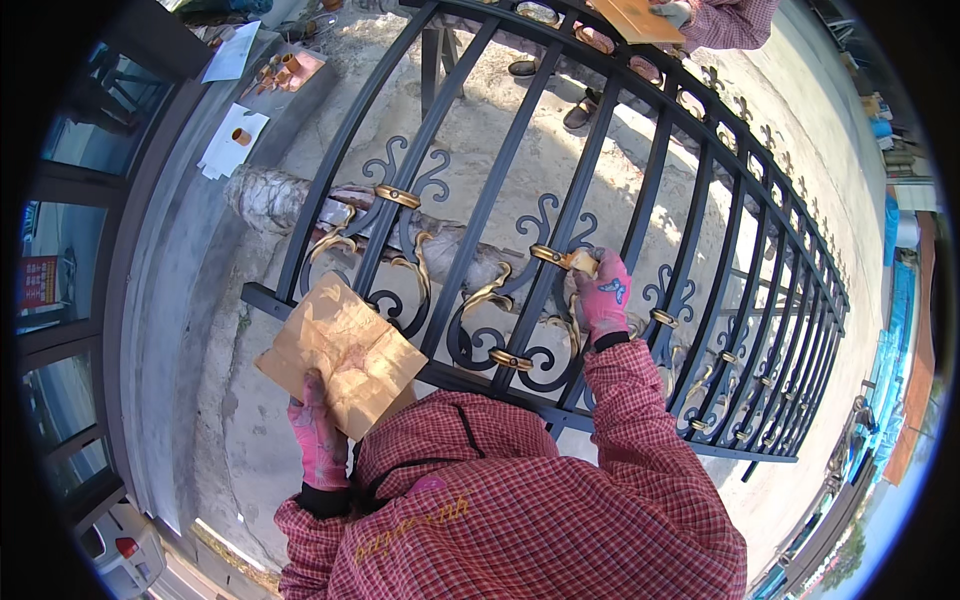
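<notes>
A long black wrought-iron fence panel (480, 215) with scroll ornaments lies slanted across the view; some rings and leaves on it are gold. My left hand (318, 430), in a pink glove, holds a square piece of brown cardboard (342, 352) against the panel's lower rail. My right hand (603, 292), also gloved in pink, is closed on a small gold-tipped tool (580, 262), likely a brush, at a gold ring on a bar. My red plaid sleeves fill the lower middle.
A log (275, 200) lies under the panel's left part. Small cups and white sheets (232, 140) sit on the grey ledge at upper left. Another person in plaid holds a cardboard piece (640, 18) at the top; their shoes stand beyond the bars.
</notes>
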Motion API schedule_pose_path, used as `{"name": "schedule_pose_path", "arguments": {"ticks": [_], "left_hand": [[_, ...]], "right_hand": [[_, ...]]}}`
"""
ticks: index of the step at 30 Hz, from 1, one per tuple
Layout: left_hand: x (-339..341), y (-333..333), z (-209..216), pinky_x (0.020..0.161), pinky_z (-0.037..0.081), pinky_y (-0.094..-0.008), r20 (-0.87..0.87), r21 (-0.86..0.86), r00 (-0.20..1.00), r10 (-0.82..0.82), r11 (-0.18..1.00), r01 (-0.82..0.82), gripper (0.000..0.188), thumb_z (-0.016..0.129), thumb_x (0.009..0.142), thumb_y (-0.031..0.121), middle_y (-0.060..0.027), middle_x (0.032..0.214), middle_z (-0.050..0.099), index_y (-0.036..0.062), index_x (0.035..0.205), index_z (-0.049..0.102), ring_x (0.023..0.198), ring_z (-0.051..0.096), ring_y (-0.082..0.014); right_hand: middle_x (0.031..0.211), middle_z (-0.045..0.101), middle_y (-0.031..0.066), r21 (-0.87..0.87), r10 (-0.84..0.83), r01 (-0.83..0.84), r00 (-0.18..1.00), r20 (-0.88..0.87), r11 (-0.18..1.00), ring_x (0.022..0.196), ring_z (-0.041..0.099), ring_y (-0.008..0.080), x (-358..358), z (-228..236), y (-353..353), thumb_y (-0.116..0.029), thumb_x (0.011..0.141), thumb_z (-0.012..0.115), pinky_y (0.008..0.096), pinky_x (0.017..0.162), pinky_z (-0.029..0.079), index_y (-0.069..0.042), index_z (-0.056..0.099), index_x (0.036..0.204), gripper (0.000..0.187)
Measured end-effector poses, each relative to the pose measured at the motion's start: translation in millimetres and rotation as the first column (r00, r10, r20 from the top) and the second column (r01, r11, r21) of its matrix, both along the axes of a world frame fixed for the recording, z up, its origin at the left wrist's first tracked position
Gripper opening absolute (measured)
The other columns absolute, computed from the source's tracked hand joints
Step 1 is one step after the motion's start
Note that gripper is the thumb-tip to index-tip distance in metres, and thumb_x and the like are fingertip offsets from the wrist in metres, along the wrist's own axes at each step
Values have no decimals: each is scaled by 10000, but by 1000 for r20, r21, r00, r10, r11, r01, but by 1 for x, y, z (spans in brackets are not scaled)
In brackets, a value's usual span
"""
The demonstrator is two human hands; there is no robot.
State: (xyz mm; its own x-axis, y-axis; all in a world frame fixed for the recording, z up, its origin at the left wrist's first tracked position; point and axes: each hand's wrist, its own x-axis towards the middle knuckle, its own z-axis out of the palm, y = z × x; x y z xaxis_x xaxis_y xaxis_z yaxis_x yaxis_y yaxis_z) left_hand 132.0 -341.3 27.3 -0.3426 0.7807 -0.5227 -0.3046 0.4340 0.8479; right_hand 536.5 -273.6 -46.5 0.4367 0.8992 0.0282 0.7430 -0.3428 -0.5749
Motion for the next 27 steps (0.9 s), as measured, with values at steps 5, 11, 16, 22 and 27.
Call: {"name": "schedule_pose_path", "arguments": {"ticks": [5, 11, 16, 22, 27], "left_hand": [[-4, 0, 0, 838, 493, -313, 35, -10, 999, 10, 1000, -9, 535, 586, 902, 341, -109, 1159, 541, -24, 1259, 429, 1000, 576, -194], [-9, -2, 2, 847, 491, -315, 32, -8, 999, 20, 1000, -20, 547, 589, 899, 347, -110, 1174, 529, -22, 1266, 419, 1011, 571, -192], [-18, -7, -3, 843, 488, -306, -3, -16, 998, 65, 998, -66, 514, 593, 899, 348, -87, 1143, 543, -17, 1234, 456, 996, 568, -171], [-20, -12, -2, 837, 490, -300, -6, 10, 994, 111, 994, -111, 465, 588, 907, 327, -73, 1115, 556, -5, 1215, 483, 977, 571, -162], [-26, -17, -9, 834, 495, -304, 19, 4, 985, 172, 985, -172, 463, 586, 910, 314, -77, 1122, 557, -7, 1225, 476, 981, 577, -173]], "right_hand": [[923, 623, 127, -33, 74, -72, 996, 50, 997, 851, 622, 263, 1, -5, -6, -47, 665, 727, 331, 763, 489, -37, 577, 994, 361], [938, 621, 128, 185, -2, 21, 995, -104, 983, 845, 630, 265, 18, -9, -7, -18, 658, 717, 331, 752, 502, -24, 602, 995, 356], [977, 603, 70, 113, 159, -132, 943, -292, 985, 893, 613, 141, 7, 14, -17, 92, 707, 668, 234, 755, 496, -2, 588, 1059, 372], [873, 618, 119, -19, 374, -381, 915, -154, 924, 782, 601, 296, -30, 44, -54, -28, 604, 727, 355, 684, 492, -55, 615, 963, 377], [885, 622, 94, -95, 549, -560, 828, -118, 823, 854, 588, 294, -45, 36, -89, -27, 599, 723, 376, 747, 471, -91, 624, 940, 361]]}}
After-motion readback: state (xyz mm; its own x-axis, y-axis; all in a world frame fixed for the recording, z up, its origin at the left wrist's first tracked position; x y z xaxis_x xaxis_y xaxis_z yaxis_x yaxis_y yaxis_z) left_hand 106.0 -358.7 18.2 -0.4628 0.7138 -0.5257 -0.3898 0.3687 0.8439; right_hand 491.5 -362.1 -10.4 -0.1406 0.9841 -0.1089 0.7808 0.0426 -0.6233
